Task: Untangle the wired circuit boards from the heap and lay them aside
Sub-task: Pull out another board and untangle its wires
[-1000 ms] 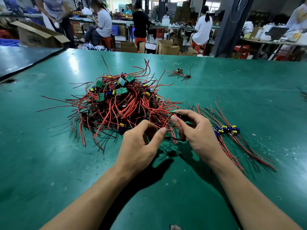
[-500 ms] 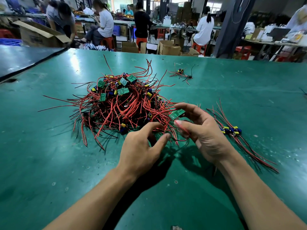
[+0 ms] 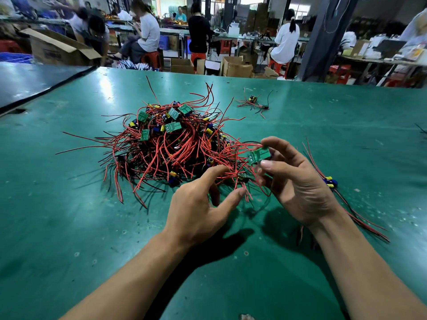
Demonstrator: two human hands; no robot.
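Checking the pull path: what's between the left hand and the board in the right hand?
Head view: looped red wires trailing from the heap fill the stretch from left hand to the board the right hand pinches.

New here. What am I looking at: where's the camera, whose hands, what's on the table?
No machine: a person works with bare hands, filmed by one wide-angle camera on their head, looking down. On the green table top lies a heap of small green circuit boards tangled in red and black wires. Right of it lies a straightened bundle of wired boards; a small stray bunch sits farther back. The right hand pinches one small green circuit board, wires trailing toward the heap. The left hand reaches into the heap's near edge; whether it grips any wire is unclear.
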